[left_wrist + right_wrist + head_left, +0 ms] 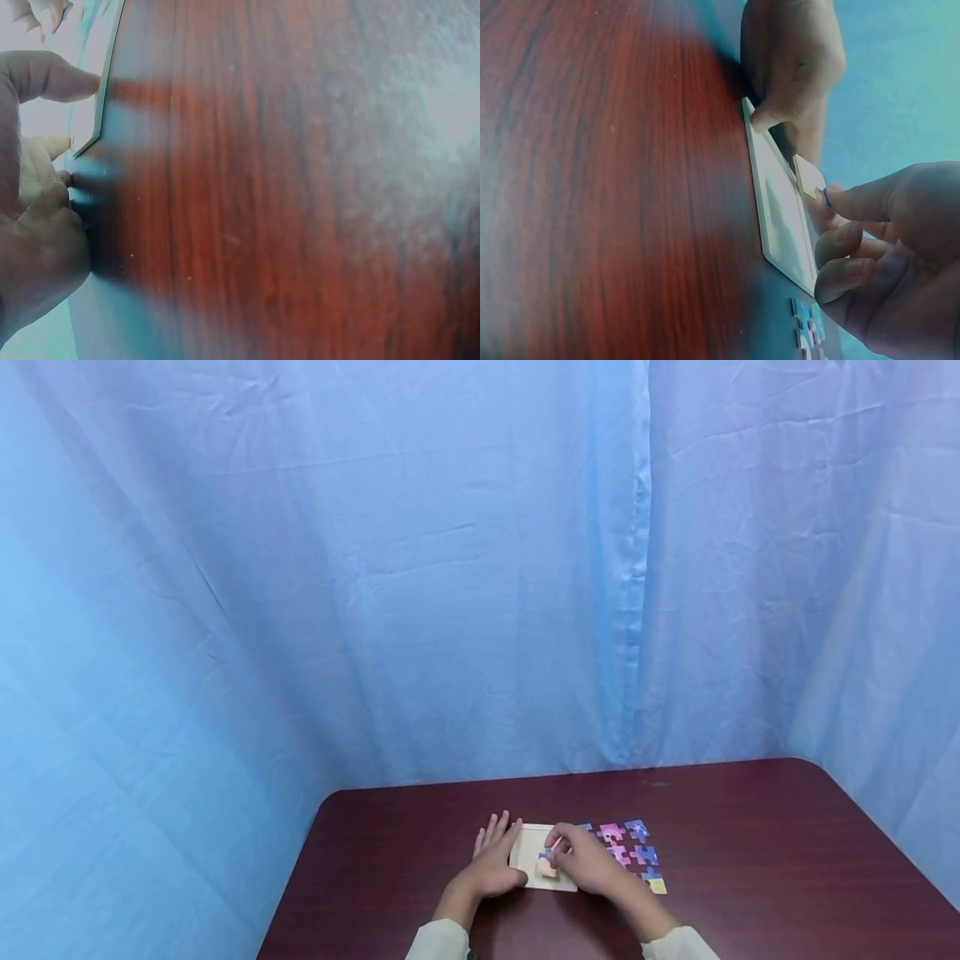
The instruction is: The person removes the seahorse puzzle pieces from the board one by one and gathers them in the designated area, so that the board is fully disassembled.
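Note:
My right hand pinches a small peach and blue jigsaw piece between thumb and fingertips. In the right wrist view this piece is tilted over the pale shallow puzzle tray. At the tray's left side is my left hand, its fingers spread and fairly straight. Its thumb touches the tray's near edge in the left wrist view. The right hand covers the tray's right part in the head view.
Several pink, blue and yellow jigsaw pieces lie on the dark red wooden table, right of the tray and partly behind the right hand. Blue curtains hang behind and along the table's sides.

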Motion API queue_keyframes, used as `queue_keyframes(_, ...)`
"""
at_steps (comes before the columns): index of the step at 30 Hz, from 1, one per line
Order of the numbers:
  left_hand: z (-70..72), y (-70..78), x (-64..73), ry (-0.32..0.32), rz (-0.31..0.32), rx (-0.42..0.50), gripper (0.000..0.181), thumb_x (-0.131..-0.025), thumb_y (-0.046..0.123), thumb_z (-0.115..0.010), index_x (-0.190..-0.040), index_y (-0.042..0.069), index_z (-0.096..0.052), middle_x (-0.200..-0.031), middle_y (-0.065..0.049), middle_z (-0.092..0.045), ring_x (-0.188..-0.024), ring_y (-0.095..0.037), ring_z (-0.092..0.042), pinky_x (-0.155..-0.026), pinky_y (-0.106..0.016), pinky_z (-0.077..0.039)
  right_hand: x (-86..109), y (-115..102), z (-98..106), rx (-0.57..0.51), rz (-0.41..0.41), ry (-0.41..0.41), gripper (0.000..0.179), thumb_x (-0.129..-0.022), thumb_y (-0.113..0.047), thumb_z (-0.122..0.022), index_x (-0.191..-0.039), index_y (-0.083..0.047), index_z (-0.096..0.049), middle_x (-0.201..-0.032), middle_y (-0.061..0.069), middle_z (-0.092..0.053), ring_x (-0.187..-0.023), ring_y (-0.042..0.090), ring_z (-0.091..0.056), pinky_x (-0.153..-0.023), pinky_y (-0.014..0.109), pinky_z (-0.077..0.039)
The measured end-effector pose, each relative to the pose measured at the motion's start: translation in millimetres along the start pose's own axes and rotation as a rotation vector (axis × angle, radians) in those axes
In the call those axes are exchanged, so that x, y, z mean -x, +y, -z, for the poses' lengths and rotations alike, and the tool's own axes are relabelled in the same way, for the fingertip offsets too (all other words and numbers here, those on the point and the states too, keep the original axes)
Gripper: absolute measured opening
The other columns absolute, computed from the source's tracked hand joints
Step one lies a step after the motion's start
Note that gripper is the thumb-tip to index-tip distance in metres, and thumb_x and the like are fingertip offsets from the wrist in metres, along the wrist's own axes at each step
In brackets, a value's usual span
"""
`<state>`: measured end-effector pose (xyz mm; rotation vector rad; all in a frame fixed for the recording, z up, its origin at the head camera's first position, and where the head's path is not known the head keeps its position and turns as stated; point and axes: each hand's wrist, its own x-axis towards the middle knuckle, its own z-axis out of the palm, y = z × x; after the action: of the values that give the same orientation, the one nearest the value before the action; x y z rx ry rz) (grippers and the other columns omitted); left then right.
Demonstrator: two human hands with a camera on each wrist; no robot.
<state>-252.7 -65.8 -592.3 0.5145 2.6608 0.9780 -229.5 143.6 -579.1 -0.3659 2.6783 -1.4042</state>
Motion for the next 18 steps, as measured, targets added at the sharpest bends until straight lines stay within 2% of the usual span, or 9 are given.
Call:
queue_keyframes(6, -3.0, -2.2, 0.9, 0.019, -0.001, 0.009, 0.102, -0.070, 0.017, -0.070, -0.165, 0.009, -0.035, -0.177, -0.019, -0.019, -0.167, -0.041, -0.006, -0.132, -0.066, -0.002, 5.4, 1, 7, -0.041, -0.005, 0.006, 0.007, -0.099, -0.002, -0.064, -0.103, -0.005, -0.059, -0.080, 0.005, -0.068, -0.071, 0.013, -0.058, -0.063, 0.026, -0.046)
queue_keyframes(10, -3.8, -1.4, -0.7, 0.020, 0.002, 0.014, 0.101, -0.071, 0.017, -0.070, -0.166, 0.011, -0.035, -0.178, -0.017, -0.019, -0.167, -0.040, -0.005, -0.133, -0.065, -0.002, 8.7, 4, 16, -0.021, -0.011, 0.012, 0.008, -0.101, -0.001, -0.062, -0.104, -0.006, -0.057, -0.079, 0.004, -0.065, -0.069, 0.011, -0.056, -0.063, 0.025, -0.043)
queue_keyframes(18, -3.9, -1.7, -2.5, 0.008, 0.008, -0.009, 0.100, -0.074, 0.016, -0.070, -0.167, 0.011, -0.033, -0.179, -0.015, -0.017, -0.168, -0.038, -0.005, -0.133, -0.065, -0.002, 16.1, 6, 33, -0.021, -0.010, -0.046, 0.006, -0.101, -0.001, -0.061, -0.104, -0.004, -0.056, -0.074, 0.005, -0.058, -0.062, 0.011, -0.050, -0.057, 0.025, -0.041)
